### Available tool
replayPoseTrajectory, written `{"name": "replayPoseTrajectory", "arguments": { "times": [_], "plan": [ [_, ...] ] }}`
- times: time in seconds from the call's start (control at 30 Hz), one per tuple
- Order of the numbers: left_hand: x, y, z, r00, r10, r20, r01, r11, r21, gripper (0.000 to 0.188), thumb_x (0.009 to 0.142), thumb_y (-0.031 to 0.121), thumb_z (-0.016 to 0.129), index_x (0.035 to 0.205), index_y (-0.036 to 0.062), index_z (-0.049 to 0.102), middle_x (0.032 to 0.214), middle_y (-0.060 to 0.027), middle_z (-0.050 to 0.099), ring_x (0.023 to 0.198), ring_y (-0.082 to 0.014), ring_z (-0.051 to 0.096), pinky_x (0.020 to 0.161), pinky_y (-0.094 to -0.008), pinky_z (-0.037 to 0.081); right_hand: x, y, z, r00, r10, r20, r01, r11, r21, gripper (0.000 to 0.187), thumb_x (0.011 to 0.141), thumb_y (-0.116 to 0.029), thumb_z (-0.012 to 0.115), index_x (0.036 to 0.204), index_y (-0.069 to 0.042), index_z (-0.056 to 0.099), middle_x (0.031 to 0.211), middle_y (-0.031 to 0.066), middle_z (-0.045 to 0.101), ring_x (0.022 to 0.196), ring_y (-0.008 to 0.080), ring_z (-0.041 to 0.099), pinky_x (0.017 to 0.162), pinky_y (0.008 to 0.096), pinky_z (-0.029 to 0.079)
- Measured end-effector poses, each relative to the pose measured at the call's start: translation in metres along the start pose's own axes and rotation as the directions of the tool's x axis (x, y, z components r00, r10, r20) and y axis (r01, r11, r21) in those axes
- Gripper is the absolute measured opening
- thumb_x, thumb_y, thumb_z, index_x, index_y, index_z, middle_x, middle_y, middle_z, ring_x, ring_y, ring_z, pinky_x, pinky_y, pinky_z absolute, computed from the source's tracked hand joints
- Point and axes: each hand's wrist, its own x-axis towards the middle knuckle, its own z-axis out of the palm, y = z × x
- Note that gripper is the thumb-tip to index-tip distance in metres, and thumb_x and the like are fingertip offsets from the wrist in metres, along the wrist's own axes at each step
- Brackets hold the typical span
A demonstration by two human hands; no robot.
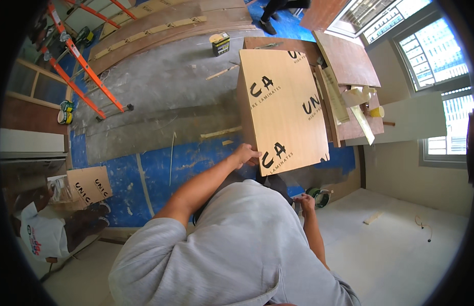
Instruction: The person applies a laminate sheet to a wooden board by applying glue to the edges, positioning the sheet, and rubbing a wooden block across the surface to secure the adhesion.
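Observation:
A wood-coloured laminate board (pixel 285 109) with black printing lies in front of me, forming the top of a box-like piece whose brown side shows along its left. My left hand (pixel 246 155) grips the board's near left corner, thumb over the edge and fingers hidden beneath. Low by my right side is my right hand (pixel 307 203), its fingers bent and closed; whatever they hold, if anything, is too small to tell. It is apart from the board. Just beyond it a round green and black item (pixel 318 197) sits on the floor.
At right, a worktable (pixel 354 66) carries wood strips and yellow tape (pixel 377 111). An orange ladder (pixel 76 53) stands far left, and a dark tub (pixel 220 45) sits beyond the board. A person (pixel 45 232) holds printed cardboard (pixel 89 187) at left; another person's legs (pixel 271 15) show far off.

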Motion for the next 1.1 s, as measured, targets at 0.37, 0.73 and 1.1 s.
{"name": "replayPoseTrajectory", "arguments": {
  "times": [0.37,0.73,1.1],
  "plan": [
    [0.086,0.045,-0.026,0.885,0.281,-0.371,-0.386,0.888,-0.249,0.032,0.101,0.036,0.067,0.109,0.0049,0.065,0.105,-0.0062,0.072,0.104,-0.0165,0.065,0.095,-0.0362,0.048,-0.01,-0.074,0.002,0.993,-0.044,0.11,0.037,0.997,0.063,0.038,0.1,-0.039,0.068,0.113,-0.003,0.068,0.101,0.008,0.073,0.085,0.0194,0.071,0.077,0.0371,0.055],
    [0.142,0.142,-0.076,0.817,0.23,-0.529,-0.387,0.899,-0.207,0.043,0.098,0.033,0.072,0.12,-0.0028,0.061,0.111,-0.0171,0.07,0.091,-0.0269,0.073,0.078,-0.0426,0.061,0.003,-0.176,0.036,0.969,0.001,0.247,-0.11,0.897,0.429,0.029,0.104,-0.019,0.057,0.132,-0.01,0.06,0.106,0.0061,0.073,0.08,0.0183,0.071,0.073,0.0342,0.058],
    [0.067,0.25,-0.012,0.837,0.417,-0.354,-0.434,0.9,0.034,0.034,0.093,0.022,0.075,0.111,-0.0059,0.067,0.102,-0.0159,0.075,0.078,-0.0237,0.075,0.068,-0.0371,0.062,0.002,-0.189,0.022,0.956,-0.017,0.293,-0.186,0.737,0.65,0.04,0.103,-0.033,0.066,0.128,-0.003,0.057,0.113,0.0081,0.071,0.101,0.0231,0.07,0.089,0.0415,0.057]
  ]
}}
